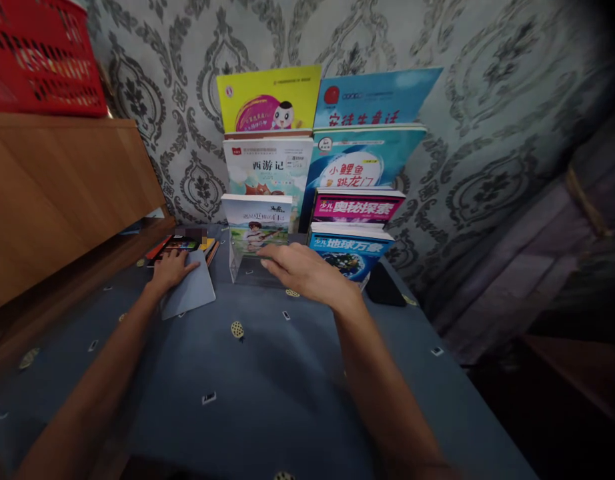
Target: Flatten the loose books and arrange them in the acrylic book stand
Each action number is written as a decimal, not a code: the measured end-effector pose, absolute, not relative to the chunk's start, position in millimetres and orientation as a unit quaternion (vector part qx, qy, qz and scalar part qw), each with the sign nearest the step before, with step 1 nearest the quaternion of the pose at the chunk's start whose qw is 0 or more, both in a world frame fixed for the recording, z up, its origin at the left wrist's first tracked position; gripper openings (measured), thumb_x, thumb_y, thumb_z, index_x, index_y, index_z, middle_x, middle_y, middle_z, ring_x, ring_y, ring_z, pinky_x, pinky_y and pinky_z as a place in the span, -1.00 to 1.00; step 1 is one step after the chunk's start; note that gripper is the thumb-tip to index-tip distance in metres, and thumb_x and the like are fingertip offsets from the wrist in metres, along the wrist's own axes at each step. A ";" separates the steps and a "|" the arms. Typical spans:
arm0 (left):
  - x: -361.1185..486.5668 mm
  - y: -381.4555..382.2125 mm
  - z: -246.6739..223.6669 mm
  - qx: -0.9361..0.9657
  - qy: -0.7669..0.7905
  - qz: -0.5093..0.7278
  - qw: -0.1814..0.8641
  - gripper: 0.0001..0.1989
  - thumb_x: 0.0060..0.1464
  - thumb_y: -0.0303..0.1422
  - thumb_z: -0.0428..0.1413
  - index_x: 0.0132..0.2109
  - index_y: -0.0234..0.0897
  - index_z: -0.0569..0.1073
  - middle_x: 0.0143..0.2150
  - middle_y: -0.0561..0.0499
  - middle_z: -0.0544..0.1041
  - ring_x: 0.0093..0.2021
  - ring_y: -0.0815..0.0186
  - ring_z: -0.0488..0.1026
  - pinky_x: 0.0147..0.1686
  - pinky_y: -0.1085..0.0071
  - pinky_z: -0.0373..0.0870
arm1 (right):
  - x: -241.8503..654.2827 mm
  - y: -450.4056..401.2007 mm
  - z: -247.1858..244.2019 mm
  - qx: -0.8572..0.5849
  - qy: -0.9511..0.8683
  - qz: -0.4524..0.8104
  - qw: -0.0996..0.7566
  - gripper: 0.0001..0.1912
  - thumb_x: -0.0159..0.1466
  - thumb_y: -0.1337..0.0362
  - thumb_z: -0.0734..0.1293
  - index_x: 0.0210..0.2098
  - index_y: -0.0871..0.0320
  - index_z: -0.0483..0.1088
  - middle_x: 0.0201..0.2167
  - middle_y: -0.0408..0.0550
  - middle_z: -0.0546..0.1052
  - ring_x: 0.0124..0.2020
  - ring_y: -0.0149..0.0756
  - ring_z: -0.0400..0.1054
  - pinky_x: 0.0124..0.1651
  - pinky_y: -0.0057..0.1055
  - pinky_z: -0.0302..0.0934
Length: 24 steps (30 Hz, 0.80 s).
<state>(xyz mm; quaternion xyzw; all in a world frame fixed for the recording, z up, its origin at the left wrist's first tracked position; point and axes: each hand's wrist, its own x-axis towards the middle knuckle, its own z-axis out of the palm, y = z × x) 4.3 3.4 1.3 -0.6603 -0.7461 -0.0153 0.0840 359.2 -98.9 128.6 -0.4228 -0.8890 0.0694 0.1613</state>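
My left hand [171,269] lies with fingers spread on a small pile of books, over a pale blue-grey book [195,287] and a dark, colourful one [180,241] behind it. My right hand [307,272] is in front of a tiered clear stand [234,263], index finger and thumb slightly apart and nothing visible between them. Its fingertips are close to a small book with a child on its cover [255,223], upright in the front left slot; contact I cannot tell. Behind that book stand a white book [267,160] and a yellow book [267,90].
On the stand's right side are a blue globe-cover book [350,257], a magenta book [357,208] and two blue books behind. A flat black object [385,287] lies right of the stand. At left, a wooden cabinet [67,193] carries a red basket [42,60]. Patterned blue cloth [267,373] covers the table.
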 end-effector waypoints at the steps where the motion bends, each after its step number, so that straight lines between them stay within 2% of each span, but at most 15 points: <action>1: 8.1 -4.2 1.0 -0.659 -0.747 -0.012 0.089 -0.30 0.24 0.11 -0.17 0.31 -0.25 0.28 0.31 -0.34 0.29 0.28 -0.20 0.24 0.11 -0.16 0.31 | 357.3 -100.2 128.6 -0.421 -0.891 0.070 0.153 -0.67 0.44 0.26 0.14 0.07 0.13 0.45 -0.17 0.02 0.59 -0.16 -0.24 0.45 -0.20 -0.40 0.18; 8: 34.1 -59.2 1.8 -0.662 -0.745 0.015 0.083 -0.35 0.25 0.10 -0.16 0.28 -0.21 0.30 0.24 -0.32 0.33 0.20 -0.14 0.31 0.01 -0.08 0.41 | 338.8 -113.1 117.4 -0.403 -0.912 0.055 0.051 -0.68 0.46 0.24 0.15 0.10 0.10 0.42 -0.11 0.05 0.59 -0.12 -0.18 0.47 -0.20 -0.39 0.20; 12: 47.4 -87.0 1.1 -0.664 -0.741 0.049 0.081 -0.40 0.28 0.07 -0.16 0.21 -0.21 0.37 0.15 -0.29 0.40 0.15 -0.11 0.36 -0.01 -0.04 0.41 | 329.6 -127.0 83.9 -0.365 -0.930 0.051 -0.005 -0.74 0.42 0.33 0.18 -0.02 0.15 0.47 -0.16 0.11 0.61 -0.15 -0.12 0.51 -0.23 -0.34 0.25; 15: 52.2 -99.9 2.9 -0.668 -0.737 0.059 0.086 -0.39 0.26 0.09 -0.14 0.17 -0.26 0.39 0.12 -0.30 0.44 0.13 -0.13 0.36 -0.04 -0.02 0.42 | 328.1 -139.1 44.5 -0.342 -0.937 0.058 0.030 -0.77 0.37 0.44 0.20 -0.15 0.14 0.48 -0.22 0.07 0.62 -0.20 -0.13 0.53 -0.24 -0.32 0.30; 18: 54.2 -105.5 6.5 -0.666 -0.738 0.068 0.089 -0.37 0.25 0.12 -0.14 0.13 -0.29 0.40 0.09 -0.32 0.46 0.13 -0.13 0.38 -0.06 0.02 0.44 | 337.0 -150.9 3.5 -0.321 -0.939 0.067 0.102 -0.72 0.37 0.46 0.21 -0.01 0.13 0.43 -0.07 0.09 0.60 -0.08 -0.13 0.51 -0.07 -0.24 0.35; 21: 60.2 -108.4 10.3 -0.661 -0.740 0.087 0.094 -0.34 0.24 0.14 -0.15 0.12 -0.33 0.40 0.06 -0.34 0.50 0.07 -0.14 0.46 -0.11 0.08 0.45 | 355.8 -161.1 -27.9 -0.313 -0.935 0.071 0.149 -0.63 0.38 0.46 0.20 0.13 0.13 0.39 0.14 0.15 0.50 0.13 -0.12 0.42 0.14 -0.11 0.31; 24: 75.6 -113.4 12.3 -0.672 -0.728 0.112 0.078 -0.34 0.25 0.13 -0.17 0.08 -0.34 0.42 -0.03 -0.33 0.57 -0.03 -0.12 0.54 -0.16 0.14 0.44 | 375.1 -169.0 -44.8 -0.335 -0.920 0.071 0.189 -0.61 0.40 0.43 0.18 0.17 0.13 0.38 0.16 0.17 0.49 0.16 -0.10 0.40 0.17 -0.06 0.31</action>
